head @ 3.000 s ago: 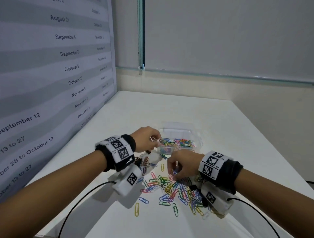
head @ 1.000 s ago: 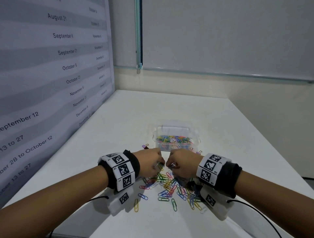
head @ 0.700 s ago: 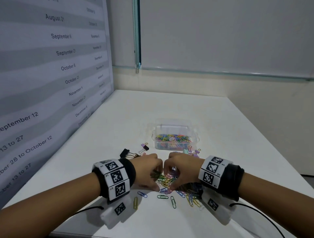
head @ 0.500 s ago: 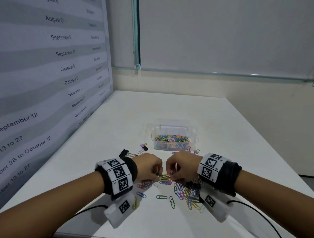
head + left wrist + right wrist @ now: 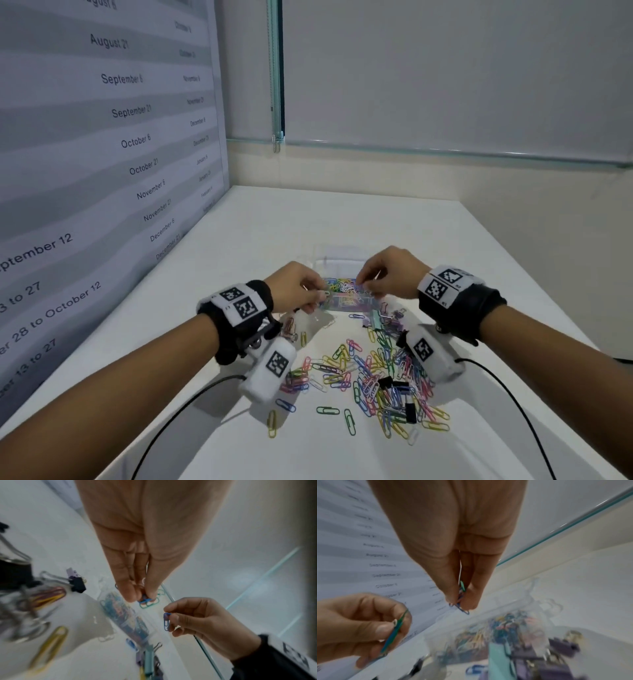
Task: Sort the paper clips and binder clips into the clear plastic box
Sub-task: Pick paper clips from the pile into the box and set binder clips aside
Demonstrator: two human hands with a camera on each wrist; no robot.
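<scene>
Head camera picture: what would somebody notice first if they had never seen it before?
Probably the bright heap of colourful paper clips spread on the white table, nearest the person. Just beyond it, the left hand and right hand each pinch a few clips above the clear plastic box, already full of colour.

At my nine o'clock, the wall chart (image 5: 102, 137) reads down in dates: "August 21", "September 6", "September 21", "October 6", "October 21", "November 6"; bigger lines say "September 12", "28 to October 12", "13 to 27".
</scene>
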